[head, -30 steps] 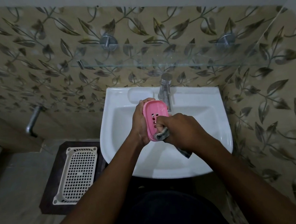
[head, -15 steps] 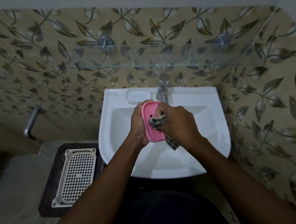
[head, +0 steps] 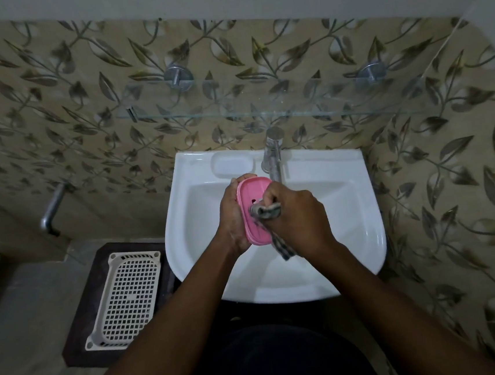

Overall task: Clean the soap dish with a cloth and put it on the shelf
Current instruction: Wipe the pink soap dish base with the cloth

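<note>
Over the white sink (head: 350, 232) I hold a pink soap dish (head: 251, 191), tilted on its edge with its hollow side toward the right. My left hand (head: 232, 219) grips it from behind along its left side. My right hand (head: 299, 221) is closed on a grey checked cloth (head: 265, 211) and presses it into the middle of the dish. A tail of the cloth hangs below my right hand. The glass shelf (head: 263, 110) runs along the wall above the sink, with nothing on it.
A steel tap (head: 273, 157) stands at the back of the sink, just behind the dish. On the floor to the left, a white plastic basket (head: 126, 295) lies on a dark mat. A metal pipe (head: 51, 206) sticks out of the left wall. Leaf-patterned tiles cover the walls.
My right hand has moved the cloth from the lower end of the dish up to its middle. The dish and my left hand have stayed nearly still over the sink.
</note>
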